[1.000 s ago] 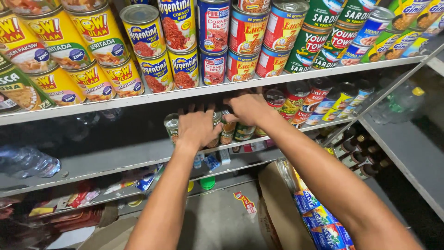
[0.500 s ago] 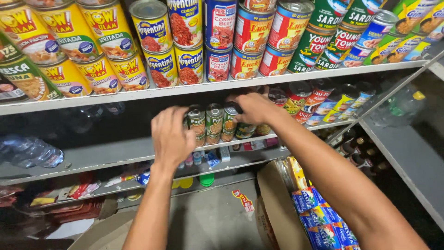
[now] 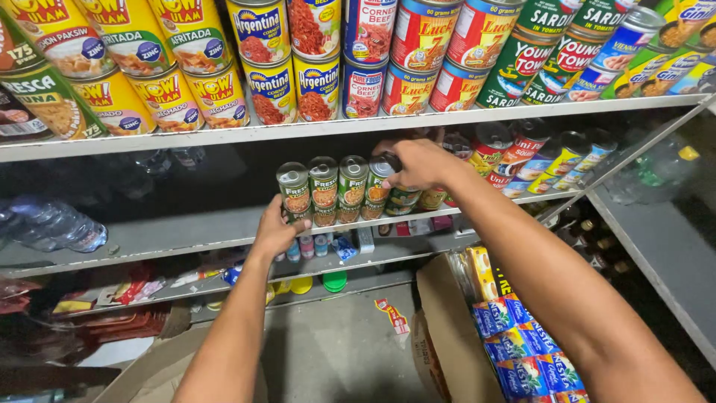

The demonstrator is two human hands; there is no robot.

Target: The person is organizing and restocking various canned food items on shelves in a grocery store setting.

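A row of several tall green-and-orange cans (image 3: 337, 190) is squeezed between my two hands at the front of the middle shelf (image 3: 186, 227). My left hand (image 3: 277, 230) presses the leftmost can from below and the left side. From the right, my right hand (image 3: 418, 164) grips the last can's top. The row sits at the shelf's front edge, slightly tilted toward me. More cans (image 3: 514, 153) stand to the right on the same shelf.
The top shelf (image 3: 358, 123) carries stacked yellow, blue, red and green cans. Plastic water bottles (image 3: 52, 224) lie at the left. Small packets and lids lie on the lower shelf (image 3: 328, 261). An open cardboard box (image 3: 477, 328) of blue packs stands on the floor at right.
The row of cans has come forward out of the dark back of the shelf to its front edge. Both hands moved with it toward me.
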